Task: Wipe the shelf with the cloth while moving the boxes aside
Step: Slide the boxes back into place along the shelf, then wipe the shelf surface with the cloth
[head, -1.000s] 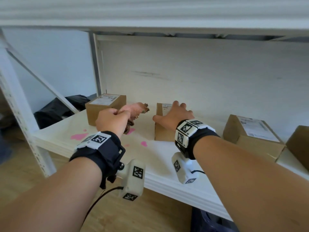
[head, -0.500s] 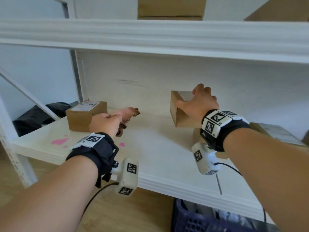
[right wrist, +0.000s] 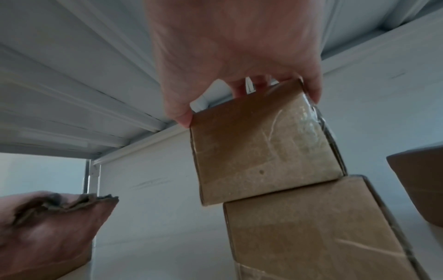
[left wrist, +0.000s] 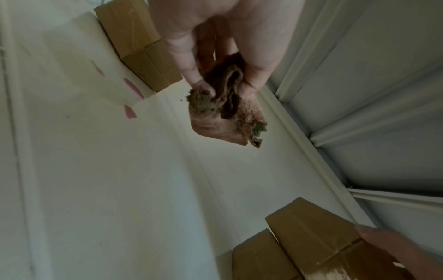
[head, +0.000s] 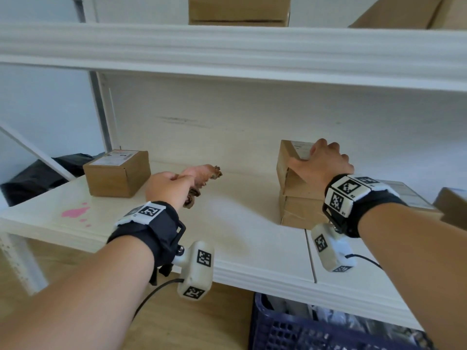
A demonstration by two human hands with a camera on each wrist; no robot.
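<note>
Box now lower, onto another box, in right hand.

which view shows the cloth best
Left wrist: the crumpled brownish-pink cloth fills the centre, pinched by the left hand. The head view shows only its end past the fist; the right wrist view catches a blurred part at the edge.

Boxes stacked at the right of the shelf

One box sits atop another; a third box stands well left, the cloth between them.
</note>
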